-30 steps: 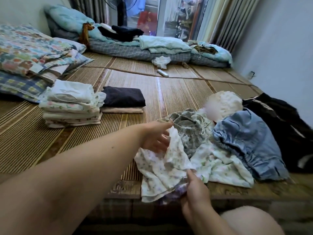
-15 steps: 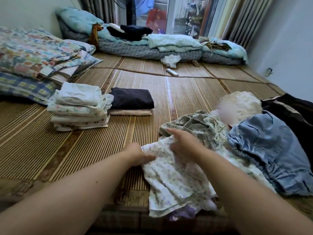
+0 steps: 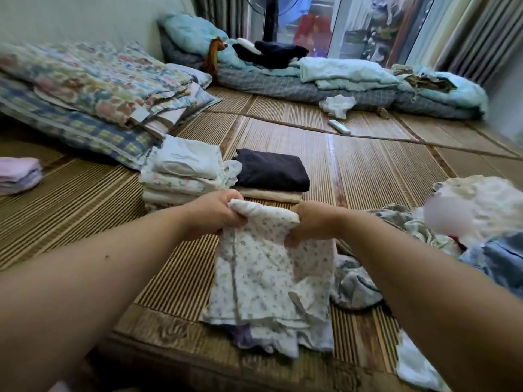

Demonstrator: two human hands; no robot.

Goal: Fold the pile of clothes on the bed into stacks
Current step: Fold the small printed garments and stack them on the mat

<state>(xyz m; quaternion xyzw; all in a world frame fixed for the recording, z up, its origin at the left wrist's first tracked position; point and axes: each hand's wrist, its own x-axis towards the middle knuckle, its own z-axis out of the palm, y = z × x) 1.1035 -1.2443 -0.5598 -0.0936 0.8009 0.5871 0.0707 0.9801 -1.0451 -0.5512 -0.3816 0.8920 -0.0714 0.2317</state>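
Note:
A white garment with small purple flowers (image 3: 266, 278) hangs from both my hands over the bamboo mat (image 3: 85, 210). My left hand (image 3: 215, 213) grips its upper left corner and my right hand (image 3: 314, 222) grips the upper right corner. Its lower end bunches on the mat near the bed's front edge. Behind my hands stand a stack of folded pale clothes (image 3: 186, 174) and a folded dark garment on a cream one (image 3: 271, 171). The unfolded pile lies at the right: a grey-green floral piece (image 3: 407, 224), a blue garment (image 3: 498, 261) and a cream piece (image 3: 486, 199).
Folded floral quilts and a checked pillow (image 3: 93, 91) lie at the back left. A small pink folded stack (image 3: 19, 174) sits at the far left. Blue bedding (image 3: 339, 75), a white cloth (image 3: 336, 106) and a remote (image 3: 339, 127) lie at the far end.
Both hands have lifted the floral garment by its top corners and pulled it left, off the pile. The view has swung left, showing the pink stack.

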